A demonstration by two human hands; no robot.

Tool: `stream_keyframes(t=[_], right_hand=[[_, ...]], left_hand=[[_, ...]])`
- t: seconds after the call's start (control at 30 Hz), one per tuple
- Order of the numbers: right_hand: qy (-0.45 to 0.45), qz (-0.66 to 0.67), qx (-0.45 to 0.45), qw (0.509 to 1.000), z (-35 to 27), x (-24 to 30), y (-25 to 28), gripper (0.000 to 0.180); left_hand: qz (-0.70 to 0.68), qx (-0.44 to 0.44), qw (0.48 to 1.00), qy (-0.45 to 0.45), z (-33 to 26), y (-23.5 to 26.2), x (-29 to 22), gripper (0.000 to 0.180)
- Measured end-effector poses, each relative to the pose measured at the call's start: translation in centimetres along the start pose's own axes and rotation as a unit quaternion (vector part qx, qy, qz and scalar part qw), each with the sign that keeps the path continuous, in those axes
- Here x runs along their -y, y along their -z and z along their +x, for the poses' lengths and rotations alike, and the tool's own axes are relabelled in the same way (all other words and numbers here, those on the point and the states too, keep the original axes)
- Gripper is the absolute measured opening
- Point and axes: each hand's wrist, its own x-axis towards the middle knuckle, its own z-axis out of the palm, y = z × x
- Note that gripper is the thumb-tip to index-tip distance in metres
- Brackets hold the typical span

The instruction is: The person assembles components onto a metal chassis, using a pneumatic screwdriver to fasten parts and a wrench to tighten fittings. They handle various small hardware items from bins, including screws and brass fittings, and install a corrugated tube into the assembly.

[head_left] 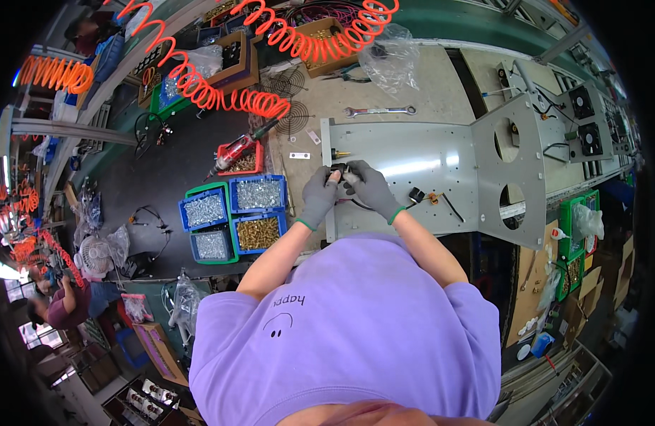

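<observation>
Both my hands wear grey gloves with green cuffs and meet at the left end of a grey sheet-metal chassis (pixel 419 153). Between them is a small black part (pixel 339 167), its exact kind hidden by the fingers. My left hand (pixel 317 197) is closed on it, a bare thumb tip showing. My right hand (pixel 373 189) pinches it from the other side. Just beyond my fingers a brass fitting (pixel 341 153) sticks out by the chassis end. On the panel right of my right hand lie a black fitting (pixel 416 194), a brass-and-orange fitting (pixel 434 199) and a thin black rod (pixel 453 208).
Blue bins of silver screws (pixel 258 194) and brass fittings (pixel 258 233) stand left. A red power screwdriver (pixel 235 151) lies across a red bin, below an orange coiled hose (pixel 270 105). Beyond the chassis are a wrench (pixel 380 111) and a plastic bag (pixel 391 60). People work far left.
</observation>
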Motion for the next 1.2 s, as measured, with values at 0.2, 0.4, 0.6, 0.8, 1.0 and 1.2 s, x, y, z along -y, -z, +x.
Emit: stream_keyframes(t=[0.2,0.4,0.6,0.8,1.0,1.2], right_hand=[[0.133,0.015,-0.078,0.988,0.3,-0.8,-0.9,0.039],[0.088,0.003,-0.025,0.996,0.9,-0.1,-0.2,0.044],[0.090,-0.045,-0.066,0.993,2.4,-0.1,0.0,0.043],[0.055,-0.050,-0.114,0.991,4.9,-1.1,2.4,0.043],[0.116,-0.142,-0.136,0.974,8.7,-1.9,2.6,0.044],[0.119,-0.173,-0.123,0.970,11.7,-4.6,2.5,0.042]], left_hand=[[-0.020,0.021,0.999,0.027,0.8,0.1,0.7,0.034],[-0.177,0.076,0.981,0.002,1.4,0.6,1.7,0.027],[-0.180,0.050,0.982,0.011,2.6,1.2,2.0,0.026],[-0.280,-0.035,0.956,0.083,8.7,2.1,5.5,0.030],[-0.256,0.082,0.943,0.198,12.0,0.2,7.7,0.031],[-0.308,0.112,0.917,0.227,12.4,-0.4,4.9,0.029]])
